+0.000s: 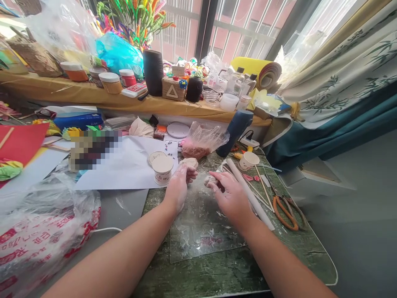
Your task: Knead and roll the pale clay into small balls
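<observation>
My left hand (180, 184) is dusted with white powder and curls round a pale lump of dough (190, 162) at its fingertips. My right hand (231, 194) lies palm down, its fingers pinching a smaller pinkish piece of dough (210, 180). Both hands hover over a clear plastic sheet (198, 225) laid on a green marbled mat (217, 269). A white paper cup (162, 169) stands just left of my left hand. A long white rolling rod (249, 192) lies right beside my right hand.
A plastic bag of pinkish clay (201, 142), a second cup (248, 160), a dark blue bottle (235, 130), orange-handled scissors (285, 211) and thin sticks (263, 188) lie around the mat. A printed plastic bag (40, 231) fills the near left. A cluttered shelf (93, 95) runs behind.
</observation>
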Tool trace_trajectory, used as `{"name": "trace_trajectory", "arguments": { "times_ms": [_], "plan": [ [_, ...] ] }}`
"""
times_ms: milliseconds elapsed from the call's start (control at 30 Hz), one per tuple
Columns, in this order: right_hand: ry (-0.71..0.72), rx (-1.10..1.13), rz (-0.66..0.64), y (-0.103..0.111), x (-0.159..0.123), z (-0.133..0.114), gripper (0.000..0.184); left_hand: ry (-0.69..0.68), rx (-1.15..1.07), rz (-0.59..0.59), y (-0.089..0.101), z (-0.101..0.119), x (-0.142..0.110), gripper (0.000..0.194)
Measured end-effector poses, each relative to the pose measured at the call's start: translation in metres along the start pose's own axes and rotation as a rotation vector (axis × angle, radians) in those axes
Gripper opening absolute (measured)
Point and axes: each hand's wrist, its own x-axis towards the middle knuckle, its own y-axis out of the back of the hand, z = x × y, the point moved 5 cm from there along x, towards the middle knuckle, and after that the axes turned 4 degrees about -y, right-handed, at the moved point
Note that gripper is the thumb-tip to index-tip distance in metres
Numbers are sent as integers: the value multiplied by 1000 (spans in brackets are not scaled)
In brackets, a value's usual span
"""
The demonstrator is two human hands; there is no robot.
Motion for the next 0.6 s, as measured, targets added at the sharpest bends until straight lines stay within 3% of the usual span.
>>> {"name": "trace_trajectory", "arguments": {
  "times_ms": [200, 433, 600],
  "plan": [
    [32, -138, -148, -31, -5, 7, 37, -6, 13, 16, -1, 3, -1, 34],
    [52, -93, -61, -20, -9, 5, 37, -32, 45, -12, 0, 2, -1, 36],
    [368, -111, -107, -32, -33, -22, 25, -67, 80, -8, 1, 0, 2, 36]
  ]
}}
